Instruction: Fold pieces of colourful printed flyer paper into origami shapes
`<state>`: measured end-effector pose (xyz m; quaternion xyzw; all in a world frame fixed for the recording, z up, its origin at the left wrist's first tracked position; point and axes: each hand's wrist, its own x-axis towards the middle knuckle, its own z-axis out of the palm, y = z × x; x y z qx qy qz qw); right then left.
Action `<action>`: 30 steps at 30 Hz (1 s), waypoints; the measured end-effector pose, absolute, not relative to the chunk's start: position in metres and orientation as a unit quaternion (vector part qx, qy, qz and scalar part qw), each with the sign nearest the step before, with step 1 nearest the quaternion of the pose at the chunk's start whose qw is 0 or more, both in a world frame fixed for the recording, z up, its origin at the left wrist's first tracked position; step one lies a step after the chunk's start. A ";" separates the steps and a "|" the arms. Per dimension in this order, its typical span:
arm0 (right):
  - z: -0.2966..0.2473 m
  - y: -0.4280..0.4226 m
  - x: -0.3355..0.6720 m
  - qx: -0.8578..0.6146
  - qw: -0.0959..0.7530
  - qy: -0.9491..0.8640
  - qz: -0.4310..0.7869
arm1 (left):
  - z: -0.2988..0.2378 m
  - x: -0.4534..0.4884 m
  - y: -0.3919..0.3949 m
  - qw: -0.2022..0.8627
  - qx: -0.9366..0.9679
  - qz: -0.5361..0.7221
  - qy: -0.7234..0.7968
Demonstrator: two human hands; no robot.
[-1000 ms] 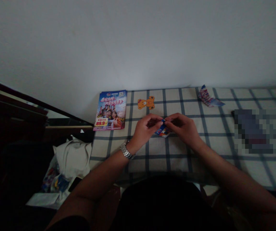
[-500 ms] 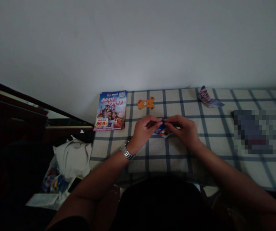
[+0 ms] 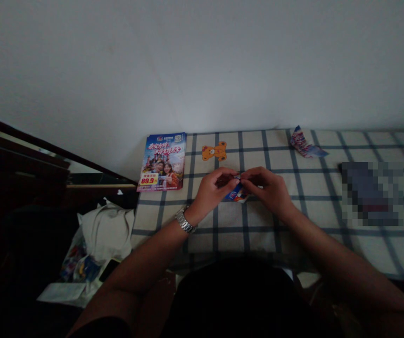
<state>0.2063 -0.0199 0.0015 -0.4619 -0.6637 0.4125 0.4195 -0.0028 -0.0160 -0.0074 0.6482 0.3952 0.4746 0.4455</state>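
Between my two hands is a small piece of folded printed paper (image 3: 236,194), blue with white and orange parts. My left hand (image 3: 216,187), with a metal watch (image 3: 185,220) on its wrist, pinches the paper's top edge from the left. The fingertips of my right hand (image 3: 268,188) pinch the same edge from the right, almost touching the left ones. Fingers cover the upper part of the paper. Just beyond my hands lies an orange bear cutout (image 3: 214,151) on the checked tablecloth (image 3: 219,239).
A stack of printed flyers (image 3: 163,162) lies at the table's left end. At the back right is a folded, colourful paper (image 3: 305,144); a blurred dark object (image 3: 369,190) lies nearer on the right. Left of the table are white bags (image 3: 106,230) and a dark phone (image 3: 109,271).
My fingertips have shifted slightly at the paper's top edge, and the paper has tilted a little, showing more of its blue face. Everything else stays in place.
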 end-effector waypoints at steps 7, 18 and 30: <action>0.004 -0.020 0.206 -0.461 0.419 -0.672 0.401 | -0.004 -0.002 -0.016 0.463 0.637 0.469 0.400; 0.004 -0.017 0.208 -0.471 0.406 -0.653 0.434 | -0.003 -0.004 -0.016 0.434 0.633 0.488 0.415; 0.004 -0.017 0.207 -0.457 0.386 -0.707 0.377 | -0.007 -0.005 -0.016 0.373 0.708 0.446 0.400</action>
